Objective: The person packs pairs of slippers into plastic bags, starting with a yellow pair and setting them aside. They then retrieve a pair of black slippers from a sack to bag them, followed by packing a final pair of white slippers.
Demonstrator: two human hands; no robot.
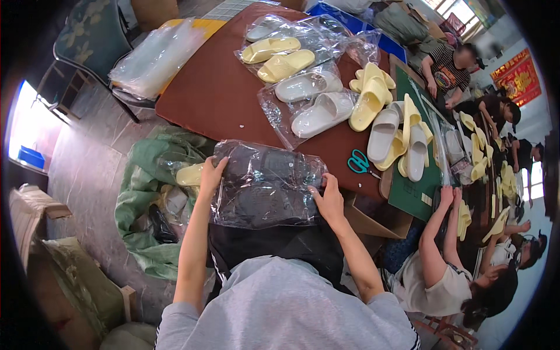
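Note:
A clear plastic bag with dark contents (265,184) is held flat over my lap, next to the table's near edge. Glare and creases on the film blur the shapes inside, which could be dark slippers. My left hand (213,175) grips the bag's left edge. On the opposite edge, my right hand (328,201) pinches the film between thumb and fingers. Just beyond lie bagged slippers, including a yellow slipper (287,65) and a light grey slipper (324,114). Teal-handled scissors (358,162) rest on the table right of the bag.
Loose yellow and grey slippers (385,131) pile up on the brown table (198,87). A green sack (137,204) stands open at my left with bagged slippers inside. A stack of clear bags (154,61) lies beyond it. Co-workers sit along the right, one with hands (448,197) near the green mat (408,181).

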